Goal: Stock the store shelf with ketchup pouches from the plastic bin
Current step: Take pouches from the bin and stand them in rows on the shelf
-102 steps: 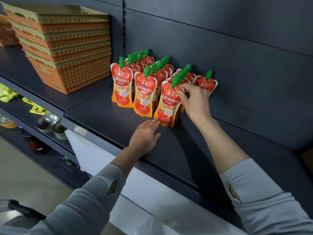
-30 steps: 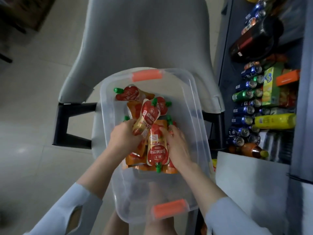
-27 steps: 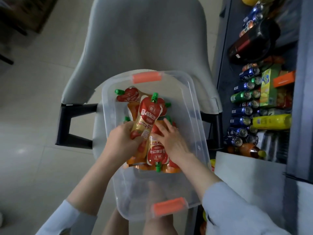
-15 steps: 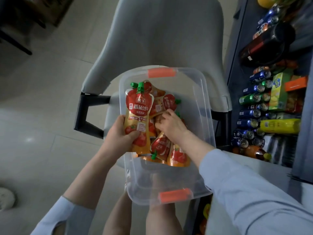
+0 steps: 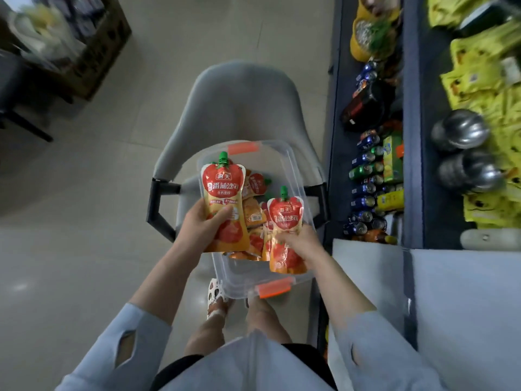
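I look down at a clear plastic bin (image 5: 293,162) with orange handles, resting on a grey chair. My left hand (image 5: 201,228) grips a red and orange ketchup pouch (image 5: 222,190) with a green cap, held upright above the bin's left side. A second ketchup pouch (image 5: 286,215) is upright in my right hand (image 5: 300,242), over the bin's right side. Several more pouches (image 5: 253,213) lie loose in the bin between the two. The shelf row where pouches stand is out of view.
The grey chair (image 5: 239,108) stands on a tiled floor. To the right, dark shelves (image 5: 411,136) hold cans, bottles (image 5: 363,176), metal bowls (image 5: 462,131) and yellow packets (image 5: 490,88). A cardboard box (image 5: 93,52) sits at upper left. My feet are below the bin.
I turned from the shelf to the bin. My left hand lifted one pouch clear, and my right hand, which was reaching among the pouches, now holds a second one raised.
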Demonstrator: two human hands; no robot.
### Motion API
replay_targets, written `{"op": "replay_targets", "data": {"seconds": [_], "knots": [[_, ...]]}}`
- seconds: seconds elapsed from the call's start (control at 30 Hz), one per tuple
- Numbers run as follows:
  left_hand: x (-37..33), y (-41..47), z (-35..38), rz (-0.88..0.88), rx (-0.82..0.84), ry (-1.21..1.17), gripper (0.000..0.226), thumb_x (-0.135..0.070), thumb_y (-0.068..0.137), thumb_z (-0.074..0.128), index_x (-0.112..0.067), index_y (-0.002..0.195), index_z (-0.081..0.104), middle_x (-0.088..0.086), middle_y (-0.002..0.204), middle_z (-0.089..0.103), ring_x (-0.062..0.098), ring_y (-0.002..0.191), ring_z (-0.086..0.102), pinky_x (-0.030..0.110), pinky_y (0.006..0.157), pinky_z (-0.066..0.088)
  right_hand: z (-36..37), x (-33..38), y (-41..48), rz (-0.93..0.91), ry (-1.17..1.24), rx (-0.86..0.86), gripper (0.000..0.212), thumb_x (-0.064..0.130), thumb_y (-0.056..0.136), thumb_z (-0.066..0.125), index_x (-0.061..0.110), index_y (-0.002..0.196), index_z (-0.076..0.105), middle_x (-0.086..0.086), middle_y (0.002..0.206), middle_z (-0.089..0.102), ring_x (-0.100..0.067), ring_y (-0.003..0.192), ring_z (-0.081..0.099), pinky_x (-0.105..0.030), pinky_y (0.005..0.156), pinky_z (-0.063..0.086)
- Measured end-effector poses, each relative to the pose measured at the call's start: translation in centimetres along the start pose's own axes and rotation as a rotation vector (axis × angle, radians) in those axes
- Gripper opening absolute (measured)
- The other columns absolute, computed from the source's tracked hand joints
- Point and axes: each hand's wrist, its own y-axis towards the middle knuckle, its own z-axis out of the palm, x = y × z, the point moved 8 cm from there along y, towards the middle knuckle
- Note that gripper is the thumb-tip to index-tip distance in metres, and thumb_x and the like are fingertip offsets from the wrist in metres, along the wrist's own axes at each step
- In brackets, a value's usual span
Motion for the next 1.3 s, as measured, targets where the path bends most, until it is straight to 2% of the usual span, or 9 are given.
{"op": "replay_targets", "data": {"seconds": [0.17,0.3,0.37,0.47,0.57,0.7,0.83,1.0,1.3], "knots": [[-3.5,-4.2,4.1,0.097,0.159,0.089,0.033,-0.029,0.084,0.071,-0.02,0.113,0.056,0.004,0.104,0.07,0.022,0.092,0.07,0.043,0.084,0.057,-4.5,0.7,-8.4,-0.142,0.366,-0.145,0.034,0.034,0.082,0.08,0.02,0.111,0.067,-0.001,0.102,0.073,-0.02,0.098,0.069,-0.033,0.083,0.054],[-5.9,-6.9,8.5,0.197,0.31,0.174,0.04,-0.029,0.081,0.074,-0.015,0.116,0.059,0.008,0.105,0.072,0.025,0.094,0.071,0.045,0.084,0.058,-9.3,0.1,-14.9,-0.193,0.587,-0.323,0.04,0.063,0.085,0.063,0.026,0.098,0.062,-0.001,0.104,0.072,-0.021,0.101,0.068,-0.04,0.096,0.053],[-7.1,-8.6,11.1,0.241,0.383,0.189,0.04,-0.032,0.083,0.072,-0.013,0.116,0.059,0.009,0.101,0.072,0.025,0.089,0.071,0.041,0.077,0.059,-11.6,-0.8,-18.3,-0.201,0.702,-0.432,0.034,0.061,0.09,0.059,0.028,0.095,0.055,0.004,0.097,0.067,-0.018,0.094,0.067,-0.037,0.09,0.054],[-8.5,-11.0,15.5,0.283,0.495,0.198,0.033,-0.036,0.087,0.067,-0.012,0.109,0.061,0.013,0.097,0.072,0.028,0.082,0.072,0.043,0.071,0.06,-14.7,-2.5,-23.2,-0.295,0.927,-0.567,0.016,0.043,0.095,0.063,0.028,0.101,0.06,0.001,0.098,0.072,-0.014,0.087,0.071,-0.03,0.076,0.058],[-9.5,-13.7,20.3,0.326,0.61,0.198,0.014,-0.027,0.091,0.063,-0.016,0.098,0.061,0.011,0.087,0.072,0.02,0.066,0.071,0.035,0.061,0.06,-17.8,-4.5,-28.1,-0.355,1.062,-0.713,0.031,0.036,0.091,0.07,0.021,0.117,0.065,-0.005,0.109,0.076,-0.023,0.096,0.074,-0.043,0.087,0.06],[-10.1,-18.3,26.9,0.42,0.772,0.289,0.012,-0.027,0.091,0.064,-0.018,0.099,0.062,0.01,0.095,0.071,0.029,0.084,0.069,0.043,0.078,0.058,-22.2,-7.5,-33.9,-0.411,1.056,-0.905,0.027,0.034,0.088,0.075,0.021,0.111,0.069,-0.001,0.1,0.078,-0.021,0.092,0.075,-0.046,0.089,0.059],[-9.8,-23.4,33.4,0.487,0.925,0.374,0.02,-0.026,0.092,0.062,-0.014,0.108,0.062,0.006,0.094,0.073,0.026,0.086,0.071,0.04,0.075,0.057,-26.2,-11.2,-39.4,-0.414,1.028,-1.078,0.011,0.038,0.097,0.062,0.031,0.105,0.063,0.005,0.107,0.074,-0.016,0.098,0.072,-0.041,0.093,0.057],[-9.0,-30.5,41.3,0.6,1.078,0.436,0.029,-0.03,0.091,0.063,-0.014,0.115,0.061,0.013,0.105,0.071,0.031,0.095,0.07,0.05,0.086,0.056,-31.1,-16.6,-46.8,-0.45,1.002,-1.273,0.007,0.039,0.099,0.059,0.042,0.105,0.059,0.016,0.11,0.069,-0.009,0.104,0.069,-0.036,0.093,0.055],[-5.5,-42.1,52.1,0.713,1.283,0.408,0.027,-0.032,0.091,0.063,-0.022,0.116,0.062,-0.004,0.104,0.073,0.013,0.095,0.071,0.037,0.086,0.056,-38.8,-29.2,-58.3,-0.304,0.915,-1.608,0.006,0.027,0.089,0.075,0.029,0.093,0.073,0.011,0.099,0.075,-0.003,0.09,0.072,-0.024,0.078,0.056]]}}
